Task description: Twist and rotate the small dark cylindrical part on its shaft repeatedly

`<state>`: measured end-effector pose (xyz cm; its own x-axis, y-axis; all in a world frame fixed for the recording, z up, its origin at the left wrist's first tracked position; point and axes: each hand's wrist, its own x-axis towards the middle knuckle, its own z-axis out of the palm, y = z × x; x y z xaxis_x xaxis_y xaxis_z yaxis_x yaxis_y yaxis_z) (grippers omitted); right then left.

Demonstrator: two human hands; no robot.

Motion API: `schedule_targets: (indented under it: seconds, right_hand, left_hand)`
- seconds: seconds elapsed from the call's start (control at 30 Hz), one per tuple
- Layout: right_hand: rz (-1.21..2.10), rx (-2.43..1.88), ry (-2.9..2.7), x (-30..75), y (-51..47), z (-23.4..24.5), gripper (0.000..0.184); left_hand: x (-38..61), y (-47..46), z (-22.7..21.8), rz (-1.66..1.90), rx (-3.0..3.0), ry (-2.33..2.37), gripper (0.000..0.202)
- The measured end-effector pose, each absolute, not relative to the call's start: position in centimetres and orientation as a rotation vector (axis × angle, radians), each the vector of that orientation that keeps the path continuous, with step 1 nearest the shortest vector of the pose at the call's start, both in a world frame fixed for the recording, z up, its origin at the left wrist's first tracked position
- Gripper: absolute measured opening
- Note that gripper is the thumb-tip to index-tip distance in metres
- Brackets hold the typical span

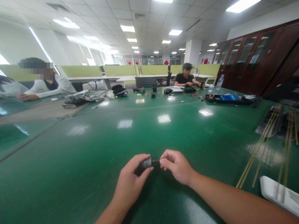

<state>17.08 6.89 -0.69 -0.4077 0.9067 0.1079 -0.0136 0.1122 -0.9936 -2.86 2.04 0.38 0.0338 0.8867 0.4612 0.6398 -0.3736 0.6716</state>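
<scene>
Bare forearms [221, 194] are showing at the bottom of the view, nearest the camera. The left hand [130, 175] is grasping a small grey cylinder [147, 162] between its thumb and fingers, and the right hand [177, 168] is pinching the tip of a thin dark shaft [156, 161] that is projecting from the cylinder toward it. The two pieces are lining up level between the hands, over the near middle of a glossy green tabletop [93, 149]; whether the cylinder is touching the surface, I cannot tell.

To the right, slender yellowish rods [257, 149] are pointing toward the camera, blurred, and a white tray-like piece [266, 185] is lying by their near ends. Along the far side, a heap of electronic parts [79, 99] is sitting at the left, a black pouch [119, 91] is lying just beyond it, and blue packets [230, 97] are resting in a black tray at the right, near a clear plastic bottle [220, 82].

A person in a black top [181, 80] is sitting across the tabletop, and another in pale sleeves [59, 84] is leaning on it at the left. Lime-green partitions [154, 69] and dark wooden cabinets [245, 59] are standing behind.
</scene>
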Motion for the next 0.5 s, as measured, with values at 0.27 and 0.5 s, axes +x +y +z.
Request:
schedule_targets:
  seconds: [0.27,0.5]
  right_hand:
    - [1.399,-0.917,-1.552,17.12,6.90,-0.52,0.013]
    - [1.402,-0.918,-1.532,17.18,6.91,-0.30,0.015]
  left_hand:
    - [-2.64,2.06,0.56,1.278,2.030,1.573,0.024]
    - [-2.81,2.17,0.34,1.293,2.011,1.585,0.025]
